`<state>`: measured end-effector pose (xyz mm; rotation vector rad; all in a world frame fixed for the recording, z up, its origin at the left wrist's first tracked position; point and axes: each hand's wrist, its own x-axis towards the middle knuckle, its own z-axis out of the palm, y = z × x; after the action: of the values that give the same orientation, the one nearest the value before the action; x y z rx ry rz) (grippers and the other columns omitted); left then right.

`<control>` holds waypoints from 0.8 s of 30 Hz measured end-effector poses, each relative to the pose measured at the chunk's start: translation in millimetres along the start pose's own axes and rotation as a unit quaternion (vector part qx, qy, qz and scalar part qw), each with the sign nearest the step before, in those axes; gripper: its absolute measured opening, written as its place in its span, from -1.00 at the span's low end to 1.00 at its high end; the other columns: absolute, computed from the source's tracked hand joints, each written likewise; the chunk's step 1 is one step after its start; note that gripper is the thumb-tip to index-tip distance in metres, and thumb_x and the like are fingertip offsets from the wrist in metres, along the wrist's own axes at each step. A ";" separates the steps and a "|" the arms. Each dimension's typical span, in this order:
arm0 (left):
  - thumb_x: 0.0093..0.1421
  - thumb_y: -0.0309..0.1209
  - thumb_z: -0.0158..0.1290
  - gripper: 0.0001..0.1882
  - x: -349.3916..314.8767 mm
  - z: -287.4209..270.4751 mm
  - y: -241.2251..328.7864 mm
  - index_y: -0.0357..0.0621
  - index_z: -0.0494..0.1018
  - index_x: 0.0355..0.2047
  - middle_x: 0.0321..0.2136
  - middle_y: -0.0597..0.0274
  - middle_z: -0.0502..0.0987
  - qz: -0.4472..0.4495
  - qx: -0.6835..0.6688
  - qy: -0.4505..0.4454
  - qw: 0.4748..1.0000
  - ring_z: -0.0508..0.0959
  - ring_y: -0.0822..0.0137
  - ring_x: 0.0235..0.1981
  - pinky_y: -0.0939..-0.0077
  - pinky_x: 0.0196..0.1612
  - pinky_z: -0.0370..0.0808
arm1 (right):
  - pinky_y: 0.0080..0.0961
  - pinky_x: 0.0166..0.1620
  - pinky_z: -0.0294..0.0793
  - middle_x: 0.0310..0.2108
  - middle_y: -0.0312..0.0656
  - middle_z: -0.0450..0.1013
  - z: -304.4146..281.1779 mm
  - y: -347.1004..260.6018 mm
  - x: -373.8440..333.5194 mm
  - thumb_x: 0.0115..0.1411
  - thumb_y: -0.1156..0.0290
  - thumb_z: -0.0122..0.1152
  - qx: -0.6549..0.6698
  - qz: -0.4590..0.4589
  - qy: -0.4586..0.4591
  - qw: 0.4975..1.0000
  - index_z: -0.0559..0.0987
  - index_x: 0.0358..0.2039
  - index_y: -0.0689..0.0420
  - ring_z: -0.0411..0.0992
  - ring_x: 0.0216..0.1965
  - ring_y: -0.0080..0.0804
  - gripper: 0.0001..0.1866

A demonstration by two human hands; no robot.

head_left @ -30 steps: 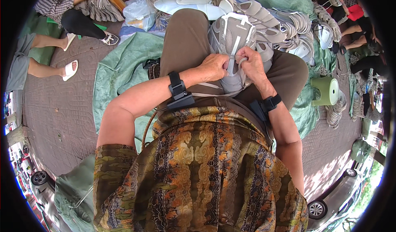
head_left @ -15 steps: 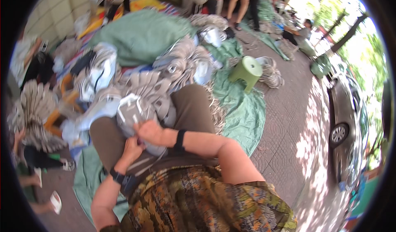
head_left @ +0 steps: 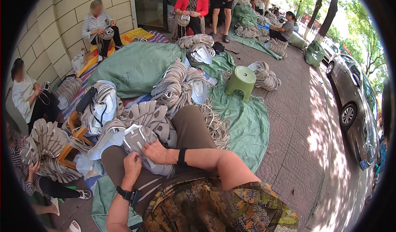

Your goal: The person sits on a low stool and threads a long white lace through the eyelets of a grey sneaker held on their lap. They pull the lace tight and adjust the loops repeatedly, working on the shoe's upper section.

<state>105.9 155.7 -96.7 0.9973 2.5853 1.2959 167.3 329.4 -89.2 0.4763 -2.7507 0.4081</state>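
Observation:
A taupe shoe upper with white trim [head_left: 135, 135] rests on my lap, between the thighs of my brown trousers. My right hand [head_left: 156, 152] is closed on its near part, fingers curled over the edge. Just left of it, my left hand [head_left: 132, 164] is pinched together against the same piece. Whatever sits between the left fingertips is too small to make out. Pale cords [head_left: 149, 190] run across my lap near the left wrist. Beyond my knees lies a fanned stack of similar uppers [head_left: 145, 113], touching the one in hand.
Bundled uppers [head_left: 172, 81] and a large green sack [head_left: 134, 67] lie ahead. A green stool [head_left: 241, 80] stands on green sheeting [head_left: 247, 127] to the right, near a parked car [head_left: 350, 102]. Several seated people handle similar pieces; one sits close at left [head_left: 31, 166].
The whole view has tilted upward, bringing more of the wall and the other people in. My hands stay at the shoe upper, with the left now a little farther from the right.

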 end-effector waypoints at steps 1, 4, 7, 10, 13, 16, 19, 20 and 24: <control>0.01 -0.58 0.04 -0.93 -1.2 0.7 7.1 -0.31 0.44 -0.45 -0.62 0.11 0.45 0.030 0.035 0.009 0.999 0.49 0.29 -0.59 0.43 -0.50 0.43 | -0.22 -0.34 0.47 -0.38 0.02 0.40 1.3 -0.7 -1.1 -0.10 0.49 0.14 -0.001 0.010 -0.002 1.000 0.45 -0.40 0.27 0.50 -0.38 -0.07 -0.79; -0.03 -0.58 0.04 -0.91 -0.4 3.5 17.8 -0.31 0.43 -0.45 -0.60 0.00 0.44 0.058 0.079 0.032 0.995 0.48 0.14 -0.58 0.31 -0.45 0.41 | -0.23 -0.34 0.48 -0.40 0.03 0.41 10.4 -0.4 0.7 -0.09 0.49 0.13 -0.015 0.031 -0.005 0.999 0.45 -0.40 0.28 0.49 -0.38 -0.07 -0.79; -0.03 -0.56 0.04 -0.91 0.7 4.1 23.5 -0.29 0.41 -0.46 -0.56 -0.04 0.46 0.036 0.085 0.023 0.995 0.49 0.00 -0.51 0.18 -0.38 0.40 | -0.25 -0.36 0.49 -0.41 0.06 0.41 5.5 -0.4 3.6 -0.08 0.50 0.11 -0.006 0.021 -0.016 1.000 0.44 -0.40 0.29 0.49 -0.38 -0.05 -0.80; -0.02 -0.52 0.05 -0.90 3.8 7.7 26.1 -0.27 0.39 -0.46 -0.52 -0.06 0.47 0.025 0.115 0.009 0.993 0.51 -0.07 -0.44 0.10 -0.35 0.40 | -0.25 -0.37 0.49 -0.41 0.09 0.42 10.9 -5.1 10.8 -0.07 0.50 0.10 0.015 0.030 -0.011 0.999 0.44 -0.38 0.31 0.49 -0.40 -0.02 -0.79; -0.01 -0.49 0.06 -0.88 7.1 7.0 30.0 -0.26 0.38 -0.46 -0.48 -0.09 0.49 0.025 0.165 -0.008 0.986 0.51 -0.11 -0.40 0.05 -0.32 0.40 | -0.24 -0.38 0.48 -0.40 0.08 0.42 15.1 -4.0 10.2 -0.07 0.48 0.10 0.014 0.027 -0.004 1.000 0.45 -0.37 0.31 0.48 -0.40 -0.03 -0.78; -0.01 -0.48 0.06 -0.87 4.0 4.6 40.7 -0.24 0.37 -0.45 -0.48 -0.10 0.50 0.053 0.211 -0.022 0.976 0.51 -0.13 -0.39 0.03 -0.31 0.41 | -0.23 -0.38 0.48 -0.39 0.04 0.43 14.6 3.7 5.7 -0.08 0.48 0.10 0.034 0.030 -0.007 0.999 0.46 -0.39 0.30 0.48 -0.39 -0.05 -0.79; -0.01 -0.49 0.05 -0.87 -3.8 2.4 50.4 -0.23 0.36 -0.43 -0.49 -0.11 0.50 0.060 0.245 -0.027 0.967 0.51 -0.13 -0.38 0.01 -0.30 0.41 | -0.22 -0.36 0.47 -0.39 0.01 0.42 -11.3 3.5 0.0 -0.09 0.49 0.10 0.018 0.031 -0.046 0.998 0.47 -0.41 0.27 0.48 -0.37 -0.07 -0.81; -0.01 -0.49 0.05 -0.87 -4.1 2.7 53.8 -0.22 0.35 -0.43 -0.49 -0.12 0.51 0.060 0.254 -0.029 0.965 0.51 -0.13 -0.38 0.01 -0.30 0.41 | -0.21 -0.35 0.47 -0.39 0.00 0.42 -9.9 4.3 0.4 -0.10 0.49 0.10 0.020 0.021 -0.038 0.999 0.47 -0.42 0.26 0.48 -0.37 -0.07 -0.82; -0.02 -0.48 0.04 -0.84 6.8 1.7 39.7 -0.26 0.35 -0.41 -0.50 -0.12 0.50 0.026 0.231 -0.065 0.970 0.51 -0.13 -0.38 -0.01 -0.28 0.41 | -0.19 -0.32 0.46 -0.37 -0.02 0.42 2.4 5.2 1.6 -0.11 0.50 0.09 0.044 0.000 -0.008 0.999 0.48 -0.43 0.23 0.47 -0.35 -0.05 -0.83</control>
<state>121.6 177.9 -66.9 1.1708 2.8309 0.6097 163.4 332.9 -92.0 0.5026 -2.7581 0.5303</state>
